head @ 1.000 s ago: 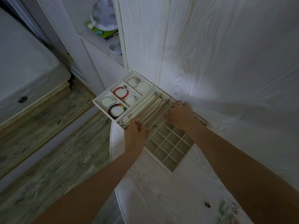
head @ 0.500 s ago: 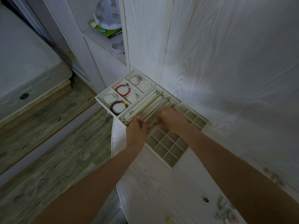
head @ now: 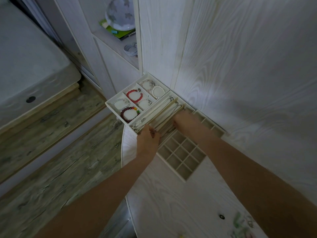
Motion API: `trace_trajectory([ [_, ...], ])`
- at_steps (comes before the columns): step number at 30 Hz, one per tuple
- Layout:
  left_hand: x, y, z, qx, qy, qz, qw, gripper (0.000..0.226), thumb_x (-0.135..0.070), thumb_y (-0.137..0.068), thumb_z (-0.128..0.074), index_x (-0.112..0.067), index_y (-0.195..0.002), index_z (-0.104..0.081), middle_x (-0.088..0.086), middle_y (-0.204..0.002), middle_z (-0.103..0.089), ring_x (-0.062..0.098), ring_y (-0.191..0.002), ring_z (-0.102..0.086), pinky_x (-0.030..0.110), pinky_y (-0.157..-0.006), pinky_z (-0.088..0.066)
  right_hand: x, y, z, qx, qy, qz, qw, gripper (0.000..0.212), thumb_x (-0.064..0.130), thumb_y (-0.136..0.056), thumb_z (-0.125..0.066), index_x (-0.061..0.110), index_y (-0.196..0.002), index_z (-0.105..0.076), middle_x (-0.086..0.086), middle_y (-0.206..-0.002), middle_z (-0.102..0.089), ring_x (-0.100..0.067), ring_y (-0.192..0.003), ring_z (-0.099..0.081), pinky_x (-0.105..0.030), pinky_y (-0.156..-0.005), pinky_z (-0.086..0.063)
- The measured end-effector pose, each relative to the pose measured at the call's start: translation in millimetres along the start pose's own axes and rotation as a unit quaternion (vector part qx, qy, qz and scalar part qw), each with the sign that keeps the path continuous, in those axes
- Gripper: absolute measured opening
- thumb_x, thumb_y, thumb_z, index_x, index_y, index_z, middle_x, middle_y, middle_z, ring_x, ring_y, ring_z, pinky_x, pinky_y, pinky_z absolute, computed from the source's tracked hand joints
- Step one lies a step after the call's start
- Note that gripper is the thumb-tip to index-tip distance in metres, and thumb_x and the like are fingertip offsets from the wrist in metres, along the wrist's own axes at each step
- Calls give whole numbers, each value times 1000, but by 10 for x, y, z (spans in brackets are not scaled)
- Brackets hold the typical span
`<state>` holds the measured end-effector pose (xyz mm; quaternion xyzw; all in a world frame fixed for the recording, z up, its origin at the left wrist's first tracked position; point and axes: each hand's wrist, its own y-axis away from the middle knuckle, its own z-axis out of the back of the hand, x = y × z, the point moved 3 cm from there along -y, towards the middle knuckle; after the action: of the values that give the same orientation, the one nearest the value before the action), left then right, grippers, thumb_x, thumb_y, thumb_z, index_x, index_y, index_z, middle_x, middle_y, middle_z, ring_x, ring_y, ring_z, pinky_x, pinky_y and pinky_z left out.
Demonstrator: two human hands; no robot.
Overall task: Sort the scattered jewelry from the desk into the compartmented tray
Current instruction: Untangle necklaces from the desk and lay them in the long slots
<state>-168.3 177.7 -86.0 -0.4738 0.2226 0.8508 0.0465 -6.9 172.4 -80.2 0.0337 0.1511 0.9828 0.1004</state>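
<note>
Hands point(head: 171, 129) side by side, knuckles up, over tray point(head: 181, 176) necklace slots

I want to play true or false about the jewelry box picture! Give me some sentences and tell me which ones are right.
1. A red bead bracelet lies in one compartment of the tray. True.
2. The small square compartments are packed with rings. False: they look empty.
3. Both hands are at the long necklace section. True: the left hand and the right hand are both there.
4. The white pearl bracelet lies on the floor. False: it sits in a tray compartment.
5. The tray sits on the bed. False: it sits at the corner of the white desk.
</note>
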Motion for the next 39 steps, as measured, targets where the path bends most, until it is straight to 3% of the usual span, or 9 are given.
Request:
trace_trajectory([
  [6,-26,36,23,-9,-42,-19,999,8,-11,-90,-57,-5,-95,-56,7,-86,-63,18,-77,-58,20,-62,-42,-100,102,-141,-44,5,-37,998,27,4,-90,-46,10,-106,-67,-7,-110,-63,-23,-108,-54,-38,-95,-41],
  [10,-63,70,29,-20,-55,-48,997,5,-6,-89,-55,-3,-92,-57,9,-86,-62,22,-79,-58,30,-69,-46,-137,110,-137,-68,4,-42,997,27,7,-90,-43,10,-101,-68,-7,-107,-65,-23,-108,-54,-38,-103,-34],
  [20,-24,108,75,11,-88,-70,994,8,-1,-89,-50,-8,-87,-49,6,-63,-53,18,-56,-47,36,-51,-43,-113,145,-102,-59,13,-43,997,25,6,-87,-44,10,-92,-68,-6,-97,-66,-23,-100,-57,-38,-102,-33],
  [26,7,117,95,7,-89,-21,996,4,-10,-86,-56,-8,-84,-52,11,-74,-61,25,-70,-58,42,-62,-51,-46,179,-61,-61,24,-58,996,22,2,-86,-46,10,-83,-65,-6,-90,-67,-22,-97,-58,-37,-103,-32],
  [31,-2,147,92,28,-77,-44,996,14,-1,-88,-48,-8,-98,-54,15,-75,-64,23,-63,-57,40,-60,-51,-12,219,-20,-50,22,-55,997,22,1,-87,-45,15,-73,-55,-5,-76,-56,-22,-94,-59,-38,-105,-32],
  [35,-9,131,95,37,-95,-52,993,11,-2,-87,-49,-6,-87,-60,13,-74,-67,27,-70,-65,43,-65,-55,10,229,-3,-38,27,-56,997,22,-1,-86,-45,9,-90,-65,-9,-96,-67,-23,-102,-57,-37,-107,-30],
  [39,-34,135,133,34,-148,-25,988,9,-12,-91,-48,-10,-91,-57,12,-85,-66,27,-78,-64,42,-69,-55,34,235,15,-36,31,-59,997,20,-1,-86,-46,13,-80,-59,-7,-92,-67,-22,-98,-59,-36,-107,-29],
])
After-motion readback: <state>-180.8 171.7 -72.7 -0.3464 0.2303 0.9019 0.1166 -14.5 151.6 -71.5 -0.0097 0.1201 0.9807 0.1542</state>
